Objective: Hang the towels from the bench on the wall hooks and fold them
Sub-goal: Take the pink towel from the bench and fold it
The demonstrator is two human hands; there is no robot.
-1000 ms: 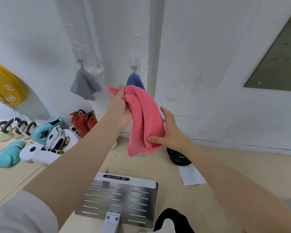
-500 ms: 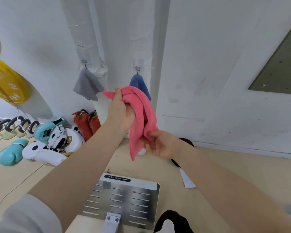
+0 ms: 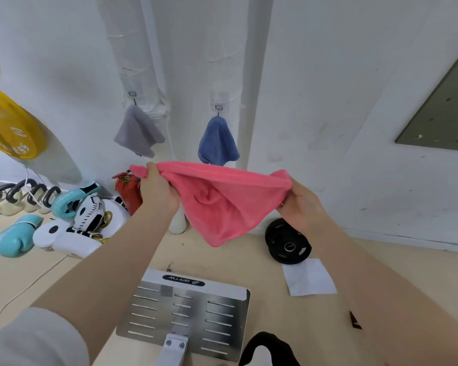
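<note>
You held the pink towel [image 3: 222, 204] up in the air near the wall. Your left hand [image 3: 156, 191] pinched one top corner and your right hand [image 3: 299, 204] pinched the other, probably so it spread out flat, ready to fold.

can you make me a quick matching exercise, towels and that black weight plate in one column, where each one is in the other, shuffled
Things:
1. grey towel
2. blue towel
3. pink towel
4. black weight plate

Places:
A. lying on the floor by the wall
B. on the left wall hook
C. stretched between the left hand and the right hand
D. on the right wall hook

Pairs: 1-B, 2-D, 3-C, 4-A
</note>
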